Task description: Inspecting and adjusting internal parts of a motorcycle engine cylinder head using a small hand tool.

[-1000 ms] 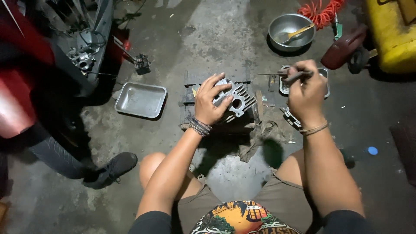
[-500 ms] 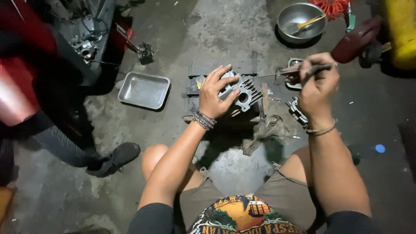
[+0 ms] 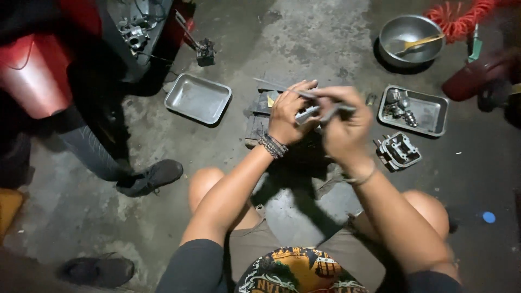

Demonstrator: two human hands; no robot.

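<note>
A red motorcycle (image 3: 38,70) stands well off to the left of both hands, its side stripped open, and another person's dark shoe (image 3: 149,176) rests on the concrete floor (image 3: 304,32) beside it. The person squats over a finned metal engine part (image 3: 260,116), seemingly so the work sits low between the knees. The left hand (image 3: 287,114) lies on top of that part, fingers curled over it as if to steady it; how tightly it grips cannot be told. The right hand (image 3: 344,127), blurred, is closed around a thin metal tool (image 3: 287,88) whose shaft runs leftward over the left hand's knuckles. An empty steel tray (image 3: 198,99) sits left of the left hand. To the right of the right hand lie a tray of small parts (image 3: 434,111), a ribbed cover (image 3: 400,149) nearer, and, farther up, a round steel bowl (image 3: 410,35) holding a brush, all within arm's reach.
</note>
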